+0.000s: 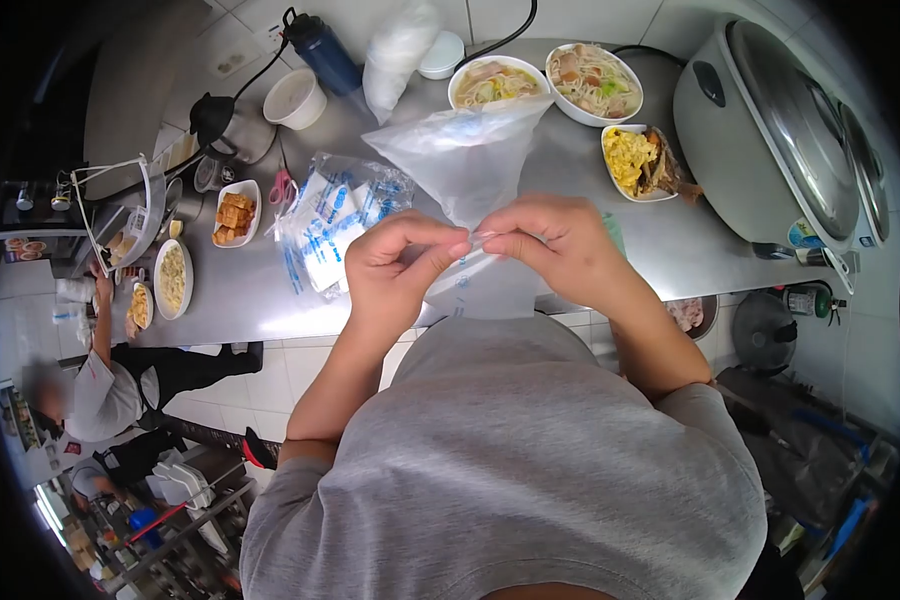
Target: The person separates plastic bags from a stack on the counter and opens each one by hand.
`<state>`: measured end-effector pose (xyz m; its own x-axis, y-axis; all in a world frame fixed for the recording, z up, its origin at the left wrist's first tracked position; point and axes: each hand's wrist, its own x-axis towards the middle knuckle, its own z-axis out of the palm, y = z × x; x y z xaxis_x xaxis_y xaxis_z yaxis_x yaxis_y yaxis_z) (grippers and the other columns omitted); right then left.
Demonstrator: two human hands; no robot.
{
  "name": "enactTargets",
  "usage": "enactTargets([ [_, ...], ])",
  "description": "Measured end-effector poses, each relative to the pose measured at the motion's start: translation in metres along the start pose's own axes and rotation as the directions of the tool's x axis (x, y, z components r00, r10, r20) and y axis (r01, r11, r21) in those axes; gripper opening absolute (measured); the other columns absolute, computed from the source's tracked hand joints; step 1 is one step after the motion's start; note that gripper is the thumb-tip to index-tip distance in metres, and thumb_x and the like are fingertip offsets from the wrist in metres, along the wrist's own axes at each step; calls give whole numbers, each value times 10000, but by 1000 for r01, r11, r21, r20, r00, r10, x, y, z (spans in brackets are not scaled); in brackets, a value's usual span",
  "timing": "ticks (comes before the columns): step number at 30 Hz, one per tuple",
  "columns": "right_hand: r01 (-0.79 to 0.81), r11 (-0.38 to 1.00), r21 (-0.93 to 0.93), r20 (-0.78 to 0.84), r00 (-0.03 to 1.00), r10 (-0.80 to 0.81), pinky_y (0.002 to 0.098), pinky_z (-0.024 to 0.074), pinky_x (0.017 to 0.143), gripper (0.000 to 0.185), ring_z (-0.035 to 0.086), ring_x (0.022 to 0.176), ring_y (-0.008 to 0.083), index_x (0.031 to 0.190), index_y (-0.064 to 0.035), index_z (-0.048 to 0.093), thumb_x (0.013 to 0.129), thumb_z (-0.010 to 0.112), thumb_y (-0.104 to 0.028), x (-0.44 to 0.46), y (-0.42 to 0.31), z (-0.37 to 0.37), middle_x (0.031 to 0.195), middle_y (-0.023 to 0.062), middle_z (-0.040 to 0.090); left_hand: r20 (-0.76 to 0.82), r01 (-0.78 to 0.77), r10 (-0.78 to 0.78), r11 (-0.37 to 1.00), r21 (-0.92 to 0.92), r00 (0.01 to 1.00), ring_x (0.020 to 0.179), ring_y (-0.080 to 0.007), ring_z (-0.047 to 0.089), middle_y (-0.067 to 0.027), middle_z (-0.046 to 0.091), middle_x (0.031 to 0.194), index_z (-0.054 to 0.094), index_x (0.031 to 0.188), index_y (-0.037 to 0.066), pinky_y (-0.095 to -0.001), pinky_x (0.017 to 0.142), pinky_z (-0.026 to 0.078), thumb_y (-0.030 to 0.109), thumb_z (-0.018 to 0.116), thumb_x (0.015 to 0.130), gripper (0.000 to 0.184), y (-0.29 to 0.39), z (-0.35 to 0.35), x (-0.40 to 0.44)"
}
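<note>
A thin translucent plastic bag (465, 150) is pinched between my two hands, close in front of my chest. Its wide part fans out above my fingers, over the steel counter. My left hand (398, 262) grips it between thumb and forefinger. Right beside it, my right hand (560, 245) pinches the same gathered spot, the fingertips nearly touching. More of the bag hangs below the pinch. Left of my hands lies a clear packet with blue print (335, 220), holding white sheets or bags.
Behind the bag stand a soup bowl (495, 82), a noodle bowl (595, 83) and a dish with egg (635, 160). A large cooker (780, 130) takes up the right. Scissors (282, 186), fried pieces (234, 217) and a kettle (228, 125) are left. Another person (110, 390) stands at the counter's left.
</note>
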<state>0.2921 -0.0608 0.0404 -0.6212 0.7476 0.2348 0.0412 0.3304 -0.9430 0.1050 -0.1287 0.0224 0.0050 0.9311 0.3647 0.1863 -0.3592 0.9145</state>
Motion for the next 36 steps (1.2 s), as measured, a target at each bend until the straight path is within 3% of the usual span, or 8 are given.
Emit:
enactTargets([
  [6,-121,987,108,-2,992,122,222,445,638,88,581,686,117,832,-4,650,765,677,-53,-6,-5,-18,777,68,643,-167,178,-223,952,-248,960,755,-108,535,-50,595,825,604,784,33,-220,673,407,-43,712,688,164,31,16,12],
  [10,-42,999,-12,0,999,42,254,452,675,54,591,729,142,821,-13,658,773,660,-39,-7,-6,-22,796,75,649,75,130,-122,985,-110,990,792,-103,528,-66,584,875,555,721,48,-229,709,410,11,715,714,164,20,3,15],
  [16,445,894,-46,-26,894,-447,348,446,750,79,589,821,189,818,-1,650,800,629,-76,3,5,-23,855,89,639,159,269,-217,773,-574,963,800,-113,495,-48,551,838,501,736,62,-222,709,374,22,671,759,176,23,16,15],
  [22,-297,561,773,241,955,175,254,452,651,165,599,731,129,849,4,611,874,557,-149,-1,1,-22,773,75,624,278,468,-377,710,-526,884,804,-138,510,-23,539,740,495,782,88,-241,725,395,133,622,808,137,21,12,19],
  [25,-376,750,544,599,800,-33,250,456,588,206,583,636,117,900,9,594,888,547,-191,6,18,-32,732,73,606,307,320,-99,409,-854,947,725,-142,528,-23,529,670,498,773,76,-258,670,425,221,593,803,176,4,3,31],
  [28,-284,524,803,462,851,-248,272,477,587,209,589,640,127,937,18,588,879,552,-180,14,2,-41,700,72,595,485,485,5,-43,-873,874,650,-147,537,-35,529,639,492,762,62,-278,600,443,258,601,775,224,-22,-20,31],
  [33,-266,236,935,279,960,-23,315,514,648,203,623,756,182,964,35,581,875,513,-134,46,-12,-55,824,109,627,429,511,-286,367,-777,857,760,-187,592,-91,580,856,510,942,23,-305,657,494,189,528,829,202,-4,-36,62],
  [36,-351,152,924,324,930,176,328,527,688,226,632,822,201,1014,40,562,878,489,-124,68,30,-57,890,122,629,322,488,-501,244,-838,803,862,-208,607,-105,581,942,501,1020,6,-339,755,513,102,463,864,187,-13,-37,81],
])
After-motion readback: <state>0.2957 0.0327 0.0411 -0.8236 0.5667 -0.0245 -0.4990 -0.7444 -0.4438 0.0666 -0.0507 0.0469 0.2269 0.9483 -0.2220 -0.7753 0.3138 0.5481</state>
